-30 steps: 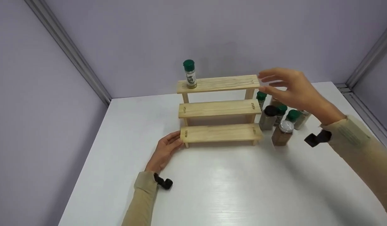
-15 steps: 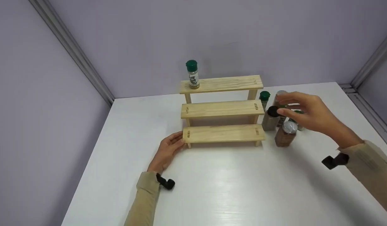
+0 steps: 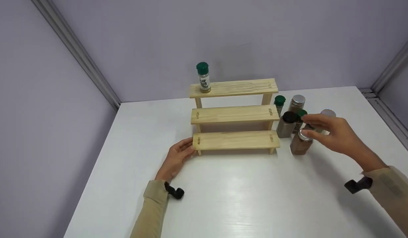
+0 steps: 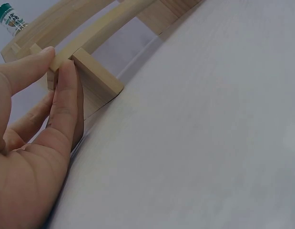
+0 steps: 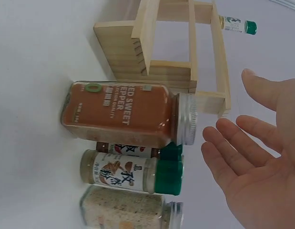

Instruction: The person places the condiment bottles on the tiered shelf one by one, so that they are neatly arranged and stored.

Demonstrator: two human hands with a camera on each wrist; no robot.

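Note:
A three-tier wooden rack [image 3: 235,140] stands on the white table. My left hand [image 3: 176,158] grips the left end of its lowest tier; in the left wrist view the thumb [image 4: 35,67] lies at the board's edge with fingers against the end and leg. On the top tier, a green-capped spice bottle [image 3: 204,81] stands upright at the left. My right hand [image 3: 338,134] hovers over the jars right of the rack, thumb and fingers apart and holding nothing. Closest to its fingertips is a square jar of red sweet pepper powder [image 5: 121,112] with a silver lid, partly behind the thumb in the head view.
Several other spice jars crowd beside the rack: a black-capped jar [image 3: 286,125], a silver-lidded jar [image 3: 296,103], a green-capped bottle [image 3: 279,101] and more partly behind my right hand. Pale walls [image 3: 237,39] enclose the table [image 3: 224,198] at the back and sides.
My right hand has moved from beside the rack's top tier, down and rightward to over the front jars. My left hand keeps its place at the lowest tier.

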